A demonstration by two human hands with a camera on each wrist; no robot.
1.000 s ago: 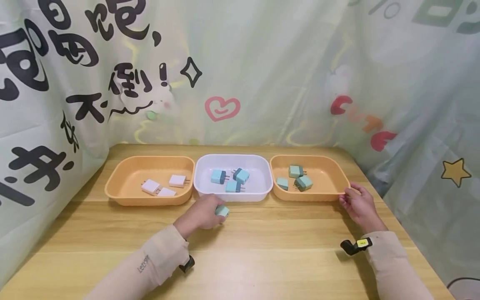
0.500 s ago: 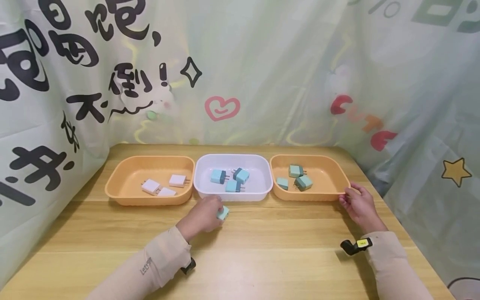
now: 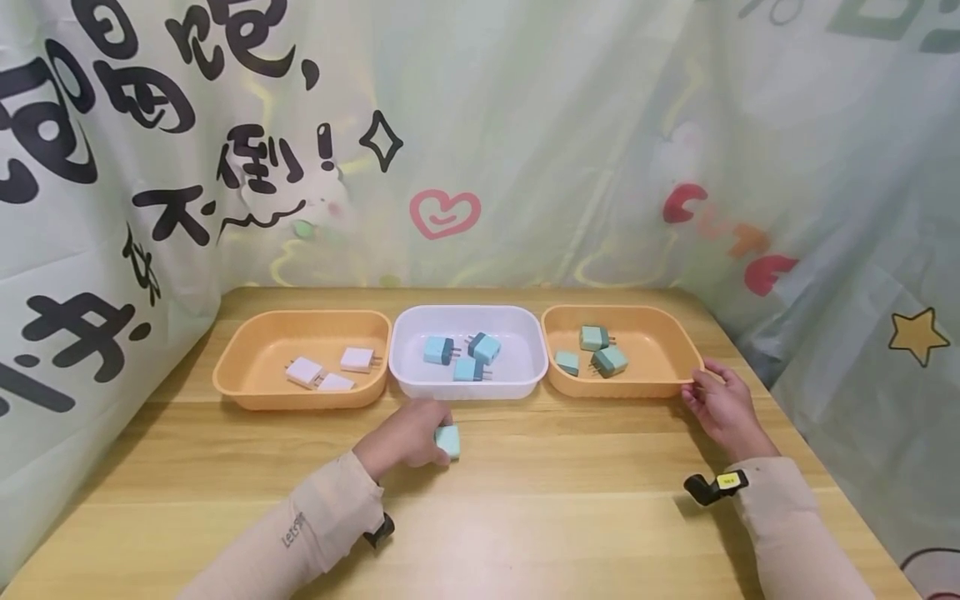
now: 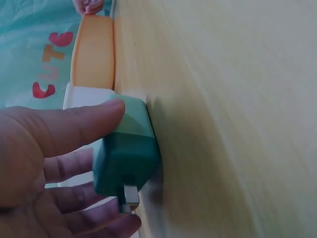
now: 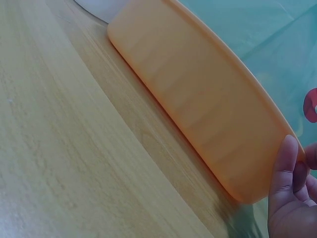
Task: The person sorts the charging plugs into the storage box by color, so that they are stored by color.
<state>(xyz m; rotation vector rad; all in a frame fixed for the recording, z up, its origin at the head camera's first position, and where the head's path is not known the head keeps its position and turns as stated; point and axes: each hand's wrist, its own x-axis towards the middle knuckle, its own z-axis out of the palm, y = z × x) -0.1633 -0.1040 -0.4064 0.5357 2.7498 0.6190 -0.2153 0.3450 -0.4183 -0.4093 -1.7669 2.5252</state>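
Observation:
My left hand (image 3: 405,432) pinches a two-tone green charger plug (image 4: 130,148) just in front of the white tray (image 3: 405,379). In the left wrist view the thumb lies on its lighter part, and its metal prongs point toward the camera. Whether the plug touches the table cannot be told. At the near right corner of the right orange tray (image 3: 645,388), my right hand (image 3: 724,410) grips the rim between thumb and fingers. That tray holds several green plugs (image 3: 609,361). Blue plugs (image 3: 438,350) lie in the white tray, and white plugs (image 3: 358,359) in the left orange tray (image 3: 255,392).
The three trays stand side by side in a row across the wooden table (image 3: 540,500). A printed curtain (image 3: 540,167) hangs behind the table and along both sides.
The green plug has turned in my left fingers, and that hand has come slightly nearer to me. My right hand stays on the tray rim. The head view has shifted a little.

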